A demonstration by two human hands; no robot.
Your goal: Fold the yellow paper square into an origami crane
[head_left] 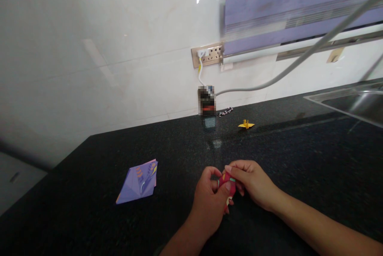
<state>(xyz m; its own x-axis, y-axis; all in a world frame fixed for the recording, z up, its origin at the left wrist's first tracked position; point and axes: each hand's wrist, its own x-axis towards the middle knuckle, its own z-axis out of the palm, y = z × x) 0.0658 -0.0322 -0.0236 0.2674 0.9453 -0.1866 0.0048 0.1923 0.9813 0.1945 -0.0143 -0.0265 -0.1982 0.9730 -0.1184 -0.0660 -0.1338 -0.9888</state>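
Observation:
Between my hands is a small folded piece of red patterned origami paper (231, 184), with bits of green, yellow and cream on it. My left hand (209, 200) is closed on its left side, thumb lying over the front. From the right, my right hand (249, 180) pinches the upper edge between thumb and fingers. The fingers hide much of the paper, so its full shape cannot be made out. Both hands are just above the dark countertop (179, 224). To their left lie purple patterned paper sheets (137, 184), and farther back stands a yellow folded paper crane (246, 125).
A phone-like blurred object (207, 102) leans on the tiled wall, joined by a white cable to a wall socket (208, 54). Beside it lies a beaded strand (225, 112). A grey hose-like arm (287, 73) crosses the upper right, above a metal sink (359, 102).

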